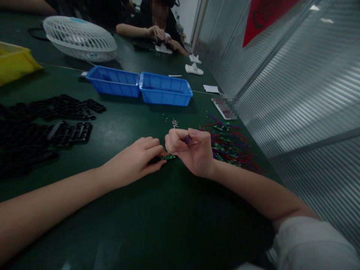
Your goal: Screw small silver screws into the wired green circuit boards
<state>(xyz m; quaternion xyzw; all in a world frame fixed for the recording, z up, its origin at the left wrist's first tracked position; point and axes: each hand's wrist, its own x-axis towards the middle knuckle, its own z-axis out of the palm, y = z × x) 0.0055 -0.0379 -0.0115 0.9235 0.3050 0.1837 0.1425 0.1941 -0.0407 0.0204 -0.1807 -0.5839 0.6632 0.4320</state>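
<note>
My left hand (140, 157) lies on the dark green table (157, 217), its fingers pressed together on a small green circuit board (168, 157) and a black part beneath it. My right hand (191, 150) is curled in a fist just right of the board, gripping a small dark purple tool handle (187, 139) that points down at the board. A small heap of tiny screws (174, 122) lies just beyond my hands. To the right is a pile of green circuit boards with red and blue wires (229, 144).
Two blue bins (139, 85) stand behind the screws. Black plastic parts (47, 125) cover the left side. A white fan (80, 37) and a yellow bin (15, 60) sit far left. Another person (157, 26) works at the far end, with white parts (194, 68) nearby. A ribbed wall (295, 93) borders the right.
</note>
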